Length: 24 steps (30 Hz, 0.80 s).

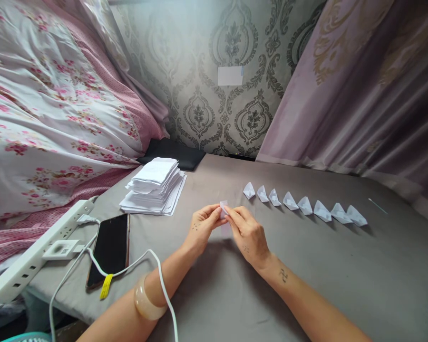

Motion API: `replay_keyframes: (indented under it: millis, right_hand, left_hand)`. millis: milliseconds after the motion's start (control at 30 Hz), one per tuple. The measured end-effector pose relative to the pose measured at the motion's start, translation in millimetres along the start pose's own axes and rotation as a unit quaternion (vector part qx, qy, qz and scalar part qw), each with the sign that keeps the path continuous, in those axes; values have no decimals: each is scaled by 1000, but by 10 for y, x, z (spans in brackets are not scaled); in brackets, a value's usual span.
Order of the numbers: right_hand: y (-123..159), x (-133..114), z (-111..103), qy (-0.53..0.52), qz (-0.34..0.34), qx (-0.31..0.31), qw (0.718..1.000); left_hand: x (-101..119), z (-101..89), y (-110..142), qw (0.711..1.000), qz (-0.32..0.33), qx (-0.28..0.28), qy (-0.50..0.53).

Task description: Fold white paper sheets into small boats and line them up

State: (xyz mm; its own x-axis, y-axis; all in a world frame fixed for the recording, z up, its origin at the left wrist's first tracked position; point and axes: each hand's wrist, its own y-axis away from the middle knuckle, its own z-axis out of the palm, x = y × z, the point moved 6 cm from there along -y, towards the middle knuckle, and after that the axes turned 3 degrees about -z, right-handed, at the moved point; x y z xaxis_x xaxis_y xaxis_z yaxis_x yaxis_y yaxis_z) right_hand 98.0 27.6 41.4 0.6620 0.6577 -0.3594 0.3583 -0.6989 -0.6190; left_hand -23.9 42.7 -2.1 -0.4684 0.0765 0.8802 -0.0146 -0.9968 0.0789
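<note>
Between my two hands, above the middle of the grey table, is a small folded piece of white paper [223, 207]. My left hand [204, 227] pinches its left side between thumb and fingers. From the other side, my right hand [248, 232] grips it with the fingertips close to the left thumb. The lower part of the paper is mostly hidden by the fingers. To the right stands a slanting row of several folded paper boats [306, 205]. A tall stack of white paper sheets [156, 187] lies to the left of my hands.
A phone [109, 247] lies at the left beside a white power strip [46, 251] with a plug and charger. A white cable [160, 270] loops over my left forearm. A thin white stick [377, 205] lies far right. Behind are a black item [185, 154], patterned wall and curtains.
</note>
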Motion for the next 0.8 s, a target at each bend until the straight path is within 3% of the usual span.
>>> replay_keyframes:
  millis: [267,400,467,667,800]
  right_hand:
    - [-109,-4,-65,-48,70,42,996]
    - [-162,82,-77,-136,107,27,985]
    - [-173,139,-61,-212,142,-11,967]
    - [-133,203,15,-401,259,-118,871]
    - [-137,188,13,-434,264,-144,849]
  left_hand:
    - [67,73,56,999,21,10,-33]
    - [126,91,74,998,24,-9,-59]
    - [149,79,68,996,6,-28,-82]
    - [180,50,45,988,-44,-109,-97]
    - [162,40,39,985,-68,-130,-87]
